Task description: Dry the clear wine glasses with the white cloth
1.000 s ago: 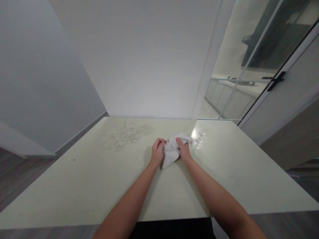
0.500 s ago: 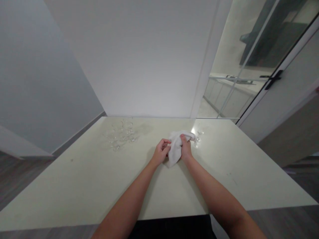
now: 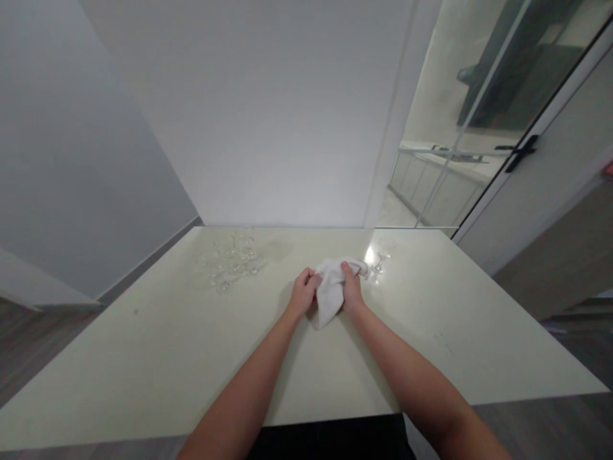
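Both my hands hold a crumpled white cloth (image 3: 329, 291) just above the middle of a pale table (image 3: 143, 358). My left hand (image 3: 302, 295) is closed on the cloth's left edge. My right hand (image 3: 352, 291) is closed round its right side, with a fold of cloth over the fingers. Whether anything is wrapped inside the cloth cannot be seen. A clear stemmed glass (image 3: 379, 263) stands on the table just right of my right hand.
Several clear stemmed glasses (image 3: 232, 262) stand grouped at the table's far left. A white wall runs behind the table. At the right is a glass door (image 3: 483, 121) with a black handle (image 3: 520, 152).
My left hand, loosened beside the cloth half a second ago, has closed on its edge again. Both hands have shifted slightly with the cloth, which now hangs lower between them.
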### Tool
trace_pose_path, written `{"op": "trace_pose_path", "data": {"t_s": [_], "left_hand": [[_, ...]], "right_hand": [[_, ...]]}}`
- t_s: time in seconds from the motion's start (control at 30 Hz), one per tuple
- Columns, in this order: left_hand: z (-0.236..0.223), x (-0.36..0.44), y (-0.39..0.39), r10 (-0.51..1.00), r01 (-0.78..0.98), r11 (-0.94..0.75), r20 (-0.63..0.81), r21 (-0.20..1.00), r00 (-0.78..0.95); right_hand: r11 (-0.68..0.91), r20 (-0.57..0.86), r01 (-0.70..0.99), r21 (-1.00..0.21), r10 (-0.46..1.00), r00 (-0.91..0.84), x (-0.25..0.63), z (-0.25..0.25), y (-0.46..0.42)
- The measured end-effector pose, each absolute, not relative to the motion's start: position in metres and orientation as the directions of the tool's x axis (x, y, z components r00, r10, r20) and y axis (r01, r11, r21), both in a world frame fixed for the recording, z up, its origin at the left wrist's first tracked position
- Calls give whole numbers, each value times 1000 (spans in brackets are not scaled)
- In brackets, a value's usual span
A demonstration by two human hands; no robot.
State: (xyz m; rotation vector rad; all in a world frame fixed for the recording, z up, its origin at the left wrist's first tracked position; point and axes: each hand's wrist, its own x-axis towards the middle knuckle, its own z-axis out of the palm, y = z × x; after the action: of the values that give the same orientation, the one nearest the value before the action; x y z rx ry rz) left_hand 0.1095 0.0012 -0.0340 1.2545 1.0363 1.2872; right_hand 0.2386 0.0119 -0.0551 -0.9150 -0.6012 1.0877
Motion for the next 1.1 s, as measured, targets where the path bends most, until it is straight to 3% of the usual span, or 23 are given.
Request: {"op": "trace_pose_path", "data": {"t_s": [0.1, 0.2, 0.3, 0.4, 0.47, 0.57, 0.63, 0.7, 0.77, 0.83, 0.93, 1.03, 1.1], "left_hand": [[-31, 113, -6, 922, 97, -363, 342, 927, 180], [-31, 115, -7, 916, 55, -360, 341, 931, 211], [-36, 114, -1, 977, -117, -43, 67, 992, 204], [-42, 111, 5, 910, -220, 364, -295, 905, 290], [-46, 111, 8, 871, -220, 449, -369, 866, 324], [-48, 115, 9, 911, -268, 373, -294, 888, 290], [-47, 117, 8, 967, -273, 205, -151, 940, 206], [-46, 119, 7, 991, -203, 31, -3, 979, 137], [-47, 119, 6, 988, -141, -34, 54, 989, 145], [-48, 119, 6, 982, -159, -8, 38, 987, 188], [-49, 117, 8, 958, -270, 174, -100, 947, 267], [-48, 115, 11, 894, -331, 391, -269, 859, 359], [-47, 115, 11, 881, -341, 431, -308, 836, 359]], "right_hand": [[129, -102, -523, -842, 915, 390, 241, -53, 15], [153, -66, -465, -872, 904, 422, 243, -51, 15], [180, -27, -425, -887, 899, 437, 243, -51, 12], [210, 35, -433, -876, 925, 378, 238, -52, 8], [228, 75, -451, -863, 940, 332, 235, -51, 5], [241, 79, -448, -861, 933, 350, 234, -48, 3], [228, 55, -413, -882, 919, 390, 235, -47, 4], [213, 39, -387, -897, 911, 410, 237, -48, 6], [206, 28, -400, -893, 913, 406, 238, -50, 8], [199, 1, -444, -873, 913, 408, 238, -53, 10], [213, -18, -478, -852, 902, 432, 239, -57, 11], [262, 37, -420, -869, 881, 472, 240, -59, 10], [290, 82, -382, -878, 876, 476, 242, -57, 9]]}}
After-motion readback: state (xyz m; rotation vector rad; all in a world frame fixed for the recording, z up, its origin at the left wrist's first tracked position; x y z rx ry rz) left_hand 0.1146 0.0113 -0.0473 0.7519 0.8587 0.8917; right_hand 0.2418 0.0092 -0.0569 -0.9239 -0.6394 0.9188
